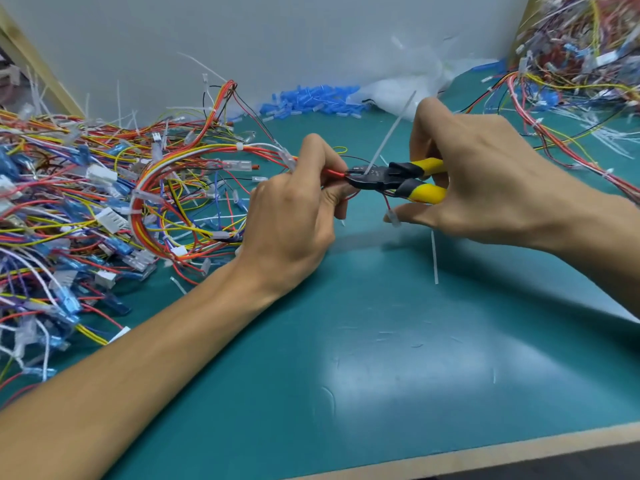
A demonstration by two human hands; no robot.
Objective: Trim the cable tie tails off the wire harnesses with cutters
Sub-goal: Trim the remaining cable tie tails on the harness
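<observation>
My left hand (294, 216) pinches a thin red-wired harness (333, 172) just above the green mat. My right hand (485, 174) grips the yellow-handled cutters (398, 180), whose black jaws sit at the base of a long white cable tie tail (391, 131). The tail sticks up and to the right from the jaws. A small white connector (393, 216) hangs on a red wire below the cutters, by my right little finger.
A big pile of coloured wire harnesses (86, 209) covers the left of the mat (381, 341). A second heap (581, 53) lies at the far right. Blue sleeves (311, 102) and a clear plastic bag (398, 88) sit at the back. Cut tie tails (434, 258) lie loose.
</observation>
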